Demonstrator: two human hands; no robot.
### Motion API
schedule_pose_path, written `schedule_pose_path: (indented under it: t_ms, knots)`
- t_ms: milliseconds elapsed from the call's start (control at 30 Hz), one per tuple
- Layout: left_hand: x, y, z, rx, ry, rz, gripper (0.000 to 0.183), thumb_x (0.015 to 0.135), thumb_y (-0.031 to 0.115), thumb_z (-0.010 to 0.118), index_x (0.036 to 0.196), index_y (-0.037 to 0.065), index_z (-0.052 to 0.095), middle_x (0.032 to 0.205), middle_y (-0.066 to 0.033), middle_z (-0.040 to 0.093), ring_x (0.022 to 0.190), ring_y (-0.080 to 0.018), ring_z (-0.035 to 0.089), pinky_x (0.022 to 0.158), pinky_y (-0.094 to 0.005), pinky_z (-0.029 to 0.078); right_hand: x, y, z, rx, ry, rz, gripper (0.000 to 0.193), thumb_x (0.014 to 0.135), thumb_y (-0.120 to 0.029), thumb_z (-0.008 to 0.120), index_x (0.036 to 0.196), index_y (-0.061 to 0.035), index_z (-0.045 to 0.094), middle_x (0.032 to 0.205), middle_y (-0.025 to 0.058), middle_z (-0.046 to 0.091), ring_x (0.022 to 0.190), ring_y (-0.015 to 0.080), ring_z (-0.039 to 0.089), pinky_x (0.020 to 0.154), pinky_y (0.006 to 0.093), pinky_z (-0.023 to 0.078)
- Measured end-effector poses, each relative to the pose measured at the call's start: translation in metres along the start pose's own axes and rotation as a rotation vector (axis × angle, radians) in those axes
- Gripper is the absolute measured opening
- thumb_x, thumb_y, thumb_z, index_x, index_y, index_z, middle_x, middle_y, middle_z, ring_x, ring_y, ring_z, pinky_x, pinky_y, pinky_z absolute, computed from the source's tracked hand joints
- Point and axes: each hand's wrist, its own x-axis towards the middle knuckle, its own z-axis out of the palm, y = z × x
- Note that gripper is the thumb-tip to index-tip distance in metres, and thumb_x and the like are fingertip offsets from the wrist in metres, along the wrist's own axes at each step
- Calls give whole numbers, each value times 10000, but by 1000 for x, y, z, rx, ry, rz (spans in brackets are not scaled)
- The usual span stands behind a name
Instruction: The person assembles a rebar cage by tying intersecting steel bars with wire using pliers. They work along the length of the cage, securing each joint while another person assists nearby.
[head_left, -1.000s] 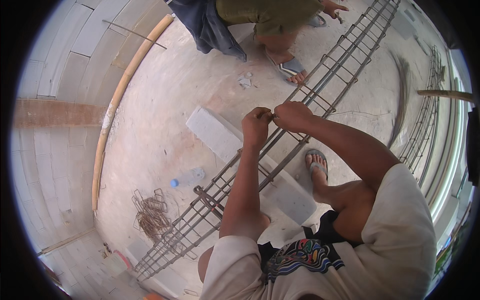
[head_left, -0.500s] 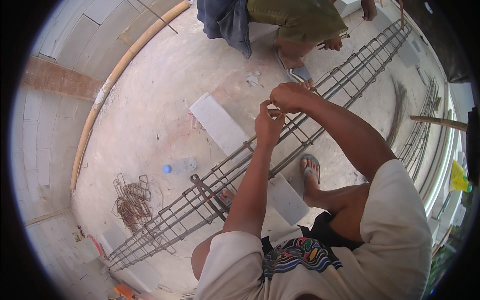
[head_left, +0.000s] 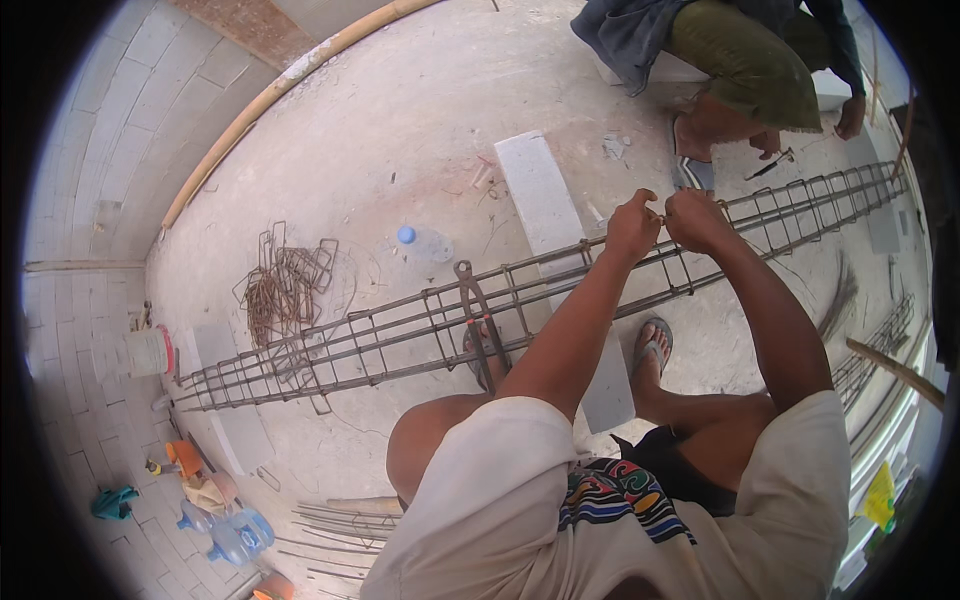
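A long rebar cage (head_left: 400, 336) of bars and square stirrups stretches from lower left to upper right in front of me. My left hand (head_left: 634, 224) and my right hand (head_left: 697, 221) meet close together over its far bar, right of the middle. Both have bent, closed fingers. Whatever is pinched between them is too small to make out. A pair of pincers (head_left: 474, 302) with reddish marks on the handles leans across the cage, left of my left forearm. White blocks (head_left: 540, 190) lie under the cage, crossing beneath it.
A co-worker's sandalled foot (head_left: 694, 172) is just beyond my hands, and a dark tool (head_left: 770, 165) is near their hand. A heap of bent stirrups (head_left: 287, 283) and a plastic bottle (head_left: 430, 243) lie beyond the cage. Large water bottles (head_left: 240, 535) stand lower left; loose rods (head_left: 340, 525) lie near me.
My view has turned, so the cage looks more level and the surroundings have shifted. Both hands remain close together at the cage, with the left finger pose slightly changed.
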Motion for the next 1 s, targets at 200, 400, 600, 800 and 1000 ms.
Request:
schedule_pose_path:
  t_ms: [200, 400, 600, 800, 1000]
  knots:
    - [-33, 45, -134, 284, 333, 106, 95, 738, 7, 561, 773, 53, 637, 889, -164, 637, 860, -353, 614, 761, -448, 476, -63, -119, 8, 91, 171, -255, 434, 826, -259, 655, 1161, -7, 543, 1110, 216, 582, 1040, 363, 608, 807, 447, 486]
    - [-123, 127, -218, 186, 245, 293, 87, 746, 17, 558, 750, 26, 645, 867, -145, 646, 851, -328, 612, 769, -412, 479, -122, -256, 78, 322, -105, -213, 782, 777, -512, 702, 1307, -6, 432, 1076, 233, 560, 949, 387, 638, 822, 453, 516]
    - [-175, 132, -225, -96, 120, 357, 217, 822, 53, 482, 833, 11, 695, 852, -153, 676, 735, -259, 638, 713, -350, 496, -108, -254, 115, 374, 19, -63, 862, 675, -551, 778, 1214, 48, 473, 1115, 210, 509, 930, 358, 644, 803, 437, 530]
    - [-179, 139, -233, -34, 88, 128, 294, 899, 160, 478, 1054, 1, 670, 928, -95, 667, 720, -138, 553, 704, -287, 465, -120, -287, 98, 309, 94, 7, 609, 686, -447, 793, 1027, 25, 612, 1147, 185, 461, 920, 331, 618, 783, 420, 544]
    - [-168, 150, -213, 175, -22, 151, 296, 887, 214, 551, 1073, 16, 668, 999, -148, 687, 875, -230, 636, 812, -336, 484, -99, -266, 115, 521, 104, 99, 436, 713, -273, 723, 972, 57, 606, 1120, 229, 488, 954, 388, 628, 813, 454, 535]
